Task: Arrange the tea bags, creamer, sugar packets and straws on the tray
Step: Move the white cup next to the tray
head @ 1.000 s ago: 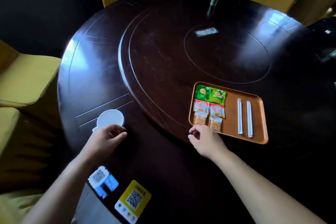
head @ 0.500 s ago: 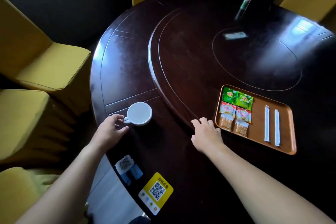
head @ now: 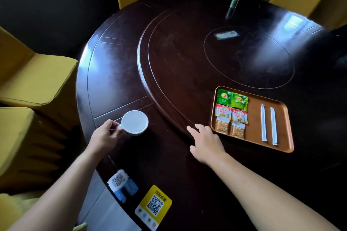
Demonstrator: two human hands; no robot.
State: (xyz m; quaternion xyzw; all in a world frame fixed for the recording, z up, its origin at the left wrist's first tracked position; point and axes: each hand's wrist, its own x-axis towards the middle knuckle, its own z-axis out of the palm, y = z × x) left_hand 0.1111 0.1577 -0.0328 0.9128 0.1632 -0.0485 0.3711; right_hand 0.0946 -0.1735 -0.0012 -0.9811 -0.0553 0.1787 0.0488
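Since earlier our left hand [head: 105,137] now pinches the white cup [head: 134,122] handle | right hand [head: 205,141] flat, fingers spread, beside tray [head: 281,148] | tea bags [head: 231,99], creamer [head: 231,115], sugar packets [head: 230,129], straws [head: 268,124] on it | light, flimsy: we'd pinch edges.

A dim, high-contrast scene is seen through a wide-angle lens. Straight lines are bowed outward near the edges, and the corners are darkened. Pale window light is reflected as glare on the dark table [head: 116,73], at its far right and along its left rim. The tray [head: 253,131] and its packets are sharply rendered and well lit. The yellow chairs [head: 33,88] at the left are softened by blur.
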